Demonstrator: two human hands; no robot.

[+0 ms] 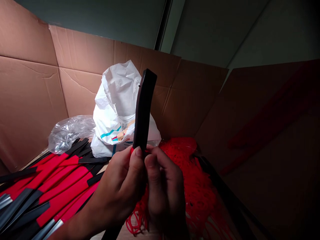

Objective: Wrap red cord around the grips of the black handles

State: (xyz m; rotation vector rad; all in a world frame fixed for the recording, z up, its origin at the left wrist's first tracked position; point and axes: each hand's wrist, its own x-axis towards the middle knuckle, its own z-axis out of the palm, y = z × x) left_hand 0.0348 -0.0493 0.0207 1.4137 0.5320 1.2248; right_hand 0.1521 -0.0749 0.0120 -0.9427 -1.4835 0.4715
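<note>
Strip (144,110), matte black and curved, stands upright, pinched tight between your left hand (118,180) and right hand (165,193).

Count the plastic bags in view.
2: a white plastic bag stands before the cardboard wall, and a crumpled clear plastic bag lies to its left, on the red-and-black strips. More may be hidden.

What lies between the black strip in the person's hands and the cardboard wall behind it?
The head view shows a white plastic sack standing there, behind the black strip and against the cardboard wall.
</note>
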